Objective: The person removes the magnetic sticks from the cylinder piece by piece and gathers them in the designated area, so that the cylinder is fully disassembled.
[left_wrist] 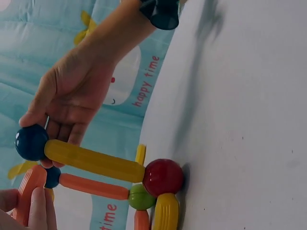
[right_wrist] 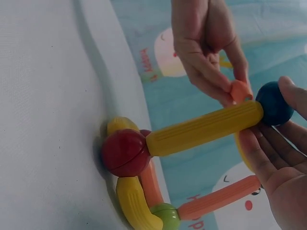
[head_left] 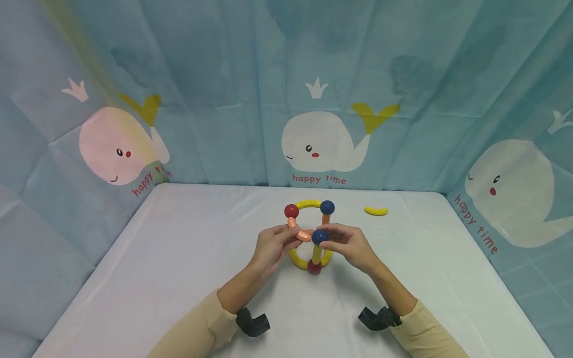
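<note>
My left hand [head_left: 276, 244] pinches a curved orange stick [head_left: 304, 235] between thumb and fingers. My right hand [head_left: 351, 245] holds a blue ball [head_left: 320, 237] between thumb and fingers. This ball caps an upright yellow rod [left_wrist: 96, 160], which rises from a red ball [right_wrist: 125, 152] at the table. The stick's end is close beside the blue ball. Both belong to a frame of balls and sticks: behind stand another red ball [head_left: 291, 211] and a second blue ball [head_left: 327, 207], joined by a curved yellow stick [head_left: 308, 204]. A green ball [left_wrist: 141, 197] sits low in the frame.
A loose curved yellow stick [head_left: 376, 211] lies on the white table [head_left: 188, 238] at the back right. Blue curtains [head_left: 224, 99] printed with whales enclose the back and sides. Dark wrist mounts [head_left: 252, 323] sit near both sleeves.
</note>
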A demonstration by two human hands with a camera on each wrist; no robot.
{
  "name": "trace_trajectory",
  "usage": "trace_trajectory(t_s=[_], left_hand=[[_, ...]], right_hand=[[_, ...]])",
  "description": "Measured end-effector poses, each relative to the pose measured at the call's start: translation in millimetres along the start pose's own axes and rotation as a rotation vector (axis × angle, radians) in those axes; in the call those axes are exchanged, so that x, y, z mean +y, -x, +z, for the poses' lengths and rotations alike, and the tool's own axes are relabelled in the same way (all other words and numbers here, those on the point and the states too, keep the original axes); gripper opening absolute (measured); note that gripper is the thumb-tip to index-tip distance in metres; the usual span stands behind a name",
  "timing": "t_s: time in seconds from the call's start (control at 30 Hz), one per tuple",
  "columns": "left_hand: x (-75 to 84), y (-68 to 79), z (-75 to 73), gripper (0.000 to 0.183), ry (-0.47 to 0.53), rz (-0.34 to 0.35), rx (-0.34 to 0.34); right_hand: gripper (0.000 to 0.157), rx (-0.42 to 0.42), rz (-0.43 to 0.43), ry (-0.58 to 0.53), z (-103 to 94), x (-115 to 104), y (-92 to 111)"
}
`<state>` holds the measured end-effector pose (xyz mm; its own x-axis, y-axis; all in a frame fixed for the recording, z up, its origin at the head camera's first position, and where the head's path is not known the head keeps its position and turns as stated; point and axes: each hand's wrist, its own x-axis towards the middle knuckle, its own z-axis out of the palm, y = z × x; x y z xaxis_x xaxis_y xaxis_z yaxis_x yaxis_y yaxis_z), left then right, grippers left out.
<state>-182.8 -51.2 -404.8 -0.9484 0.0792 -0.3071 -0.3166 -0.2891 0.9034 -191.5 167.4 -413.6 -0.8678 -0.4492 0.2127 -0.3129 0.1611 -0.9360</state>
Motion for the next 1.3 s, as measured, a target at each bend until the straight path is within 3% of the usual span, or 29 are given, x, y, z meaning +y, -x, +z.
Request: trace_trajectory(t_s=[0.23, 0.7, 0.83, 0.97, 1.07, 1.3], left_hand=[[-2.5, -2.3, -5.3, 0.043, -0.099, 0.062, 0.006], [-3.8, -13.1, -15.6, 0.036, -0.435, 0.252, 0.013], [-2.7, -14.9, -17.7, 0.032, -0.582, 0.321, 0.058], [-2.9, -15.7, -18.9, 0.031, -0.738, 0.437, 0.114], [-3.4, -15.1, -18.9, 0.031, -0.820, 0.505, 0.139], [-2.4, -11.1, -16.8, 0.033, -0.968, 0.591, 0.184]], right_hand=[[0.038, 0.009, 0.012, 0.017, 0.4, -1.0, 1.5], [0.038, 0.014, 0.021, 0.002, 1.0, -1.6, 2.5], [0.038, 0.018, 0.022, 0.008, 1.1, -0.8, 2.4], [0.039, 0.017, 0.029, -0.001, 1.3, -0.3, 1.7], [0.039, 0.014, 0.024, -0.010, 1.2, -0.8, 1.5], [0.040, 0.018, 0.017, -0.007, 1.4, -2.5, 2.1]])
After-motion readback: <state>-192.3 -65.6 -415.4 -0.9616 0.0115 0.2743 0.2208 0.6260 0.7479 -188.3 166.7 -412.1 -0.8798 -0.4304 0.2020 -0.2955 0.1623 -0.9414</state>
